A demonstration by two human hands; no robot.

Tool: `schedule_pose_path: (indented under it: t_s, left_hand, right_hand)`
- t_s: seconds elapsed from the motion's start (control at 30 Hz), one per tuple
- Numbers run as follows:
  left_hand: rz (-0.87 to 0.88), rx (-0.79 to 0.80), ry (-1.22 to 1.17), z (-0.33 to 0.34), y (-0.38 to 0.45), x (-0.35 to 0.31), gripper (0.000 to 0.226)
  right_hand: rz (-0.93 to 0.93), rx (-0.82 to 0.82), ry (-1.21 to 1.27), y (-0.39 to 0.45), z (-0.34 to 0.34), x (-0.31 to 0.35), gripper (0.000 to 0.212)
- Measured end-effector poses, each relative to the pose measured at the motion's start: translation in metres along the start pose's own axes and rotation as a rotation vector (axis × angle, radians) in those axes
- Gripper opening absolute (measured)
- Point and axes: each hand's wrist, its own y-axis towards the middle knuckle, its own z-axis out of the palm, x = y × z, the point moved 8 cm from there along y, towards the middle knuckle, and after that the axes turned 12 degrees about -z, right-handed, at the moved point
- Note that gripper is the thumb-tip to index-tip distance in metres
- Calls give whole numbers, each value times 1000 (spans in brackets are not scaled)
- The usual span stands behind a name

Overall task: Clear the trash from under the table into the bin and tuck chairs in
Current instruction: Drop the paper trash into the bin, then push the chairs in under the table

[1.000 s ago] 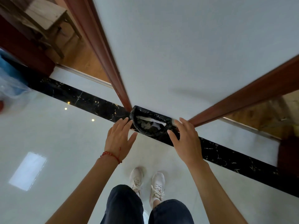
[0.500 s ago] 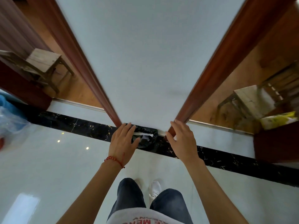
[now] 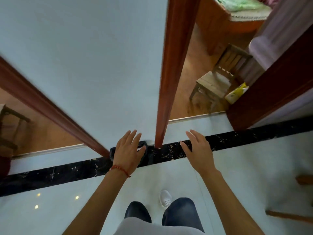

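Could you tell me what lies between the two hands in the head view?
Between the left hand and right hand, the head view shows the foot of a red-brown door frame post on the black marble floor strip.

Pale glossy tiled floor [image 3: 71, 212] crossed by a black marble strip [image 3: 237, 139], bearing a black-lined bin [image 3: 112, 152] against the wall base; adjoining wooden floor [image 3: 191, 68] carried a small wooden chair [image 3: 215, 82] beside a yellow packet [image 3: 237, 93].
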Motion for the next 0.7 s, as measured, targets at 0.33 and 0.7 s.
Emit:
schedule_pose_path:
  t_s: [0.33, 0.7]
  left_hand:
    - [403, 159, 153, 19, -37, -35, 73]
    - [823, 282, 239, 60, -130, -143, 60]
  right_hand:
    - [334, -175, -13, -117, -19, 13, 47]
    - [758, -366, -89, -305, -74, -16, 50]
